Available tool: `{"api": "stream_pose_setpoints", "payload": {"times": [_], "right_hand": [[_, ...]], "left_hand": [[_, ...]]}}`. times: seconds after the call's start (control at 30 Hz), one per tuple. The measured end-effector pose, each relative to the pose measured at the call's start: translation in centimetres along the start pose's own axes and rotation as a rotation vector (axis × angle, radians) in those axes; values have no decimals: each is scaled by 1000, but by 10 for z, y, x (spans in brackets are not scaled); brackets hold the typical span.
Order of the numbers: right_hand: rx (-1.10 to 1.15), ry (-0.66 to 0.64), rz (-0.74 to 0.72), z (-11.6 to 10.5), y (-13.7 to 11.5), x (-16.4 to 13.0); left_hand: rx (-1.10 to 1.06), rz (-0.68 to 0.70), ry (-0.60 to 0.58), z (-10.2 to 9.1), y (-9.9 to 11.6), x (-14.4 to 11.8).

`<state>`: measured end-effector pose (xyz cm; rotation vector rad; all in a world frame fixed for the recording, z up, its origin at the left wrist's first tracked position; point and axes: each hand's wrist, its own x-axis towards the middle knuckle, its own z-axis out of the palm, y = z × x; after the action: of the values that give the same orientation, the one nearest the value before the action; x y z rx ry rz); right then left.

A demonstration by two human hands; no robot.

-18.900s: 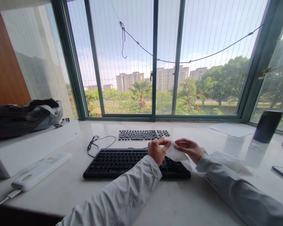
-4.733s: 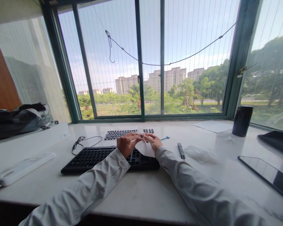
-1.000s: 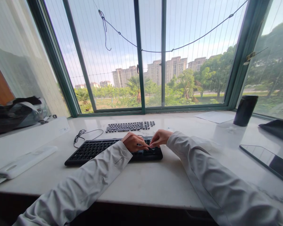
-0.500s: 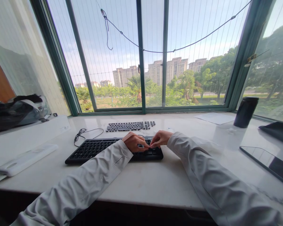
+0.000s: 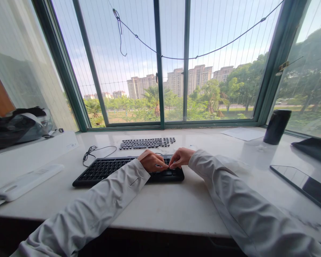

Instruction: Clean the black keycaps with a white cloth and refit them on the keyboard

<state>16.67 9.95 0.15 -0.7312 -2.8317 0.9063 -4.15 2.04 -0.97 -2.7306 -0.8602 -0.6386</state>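
Working both hands on black keyboard (image 5: 107, 170) at desk (image 5: 166, 207) centre, under window.
L hand (image 5: 151, 161) & R hand (image 5: 179, 157) curled, fingertips pinched together at kbd's right end; held item, if any, hidden. Judgement: keep light pressure, brace kbd vs sliding.

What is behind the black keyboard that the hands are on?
Behind the black keyboard lie rows of loose black keycaps and a coiled black cable on the white table. The left hand and right hand cover the keys beneath them.
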Motion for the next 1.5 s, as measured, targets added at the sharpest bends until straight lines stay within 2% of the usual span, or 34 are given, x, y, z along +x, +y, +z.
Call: {"api": "stream_pose_setpoints", "payload": {"times": [0.3,0.6,0.8,1.17,1.3,1.4,1.5], "right_hand": [[-63,45,12,0,-13,-5],[-131,50,19,0,-19,-2],[-91,30,28,-1,-20,-2],[-43,26,56,4,-18,2],[-70,125,54,-2,-22,-4],[-63,227,22,-6,-26,-7],[-88,143,14,-4,-28,-7]], "left_hand": [[99,89,-46,-7,1,2],[175,69,-90,-22,23,6],[190,41,-76,-16,26,11],[198,74,-147,-9,29,16],[198,48,-74,-6,22,10],[214,-42,71,-7,15,6],[206,-161,208,-8,8,4]]}}
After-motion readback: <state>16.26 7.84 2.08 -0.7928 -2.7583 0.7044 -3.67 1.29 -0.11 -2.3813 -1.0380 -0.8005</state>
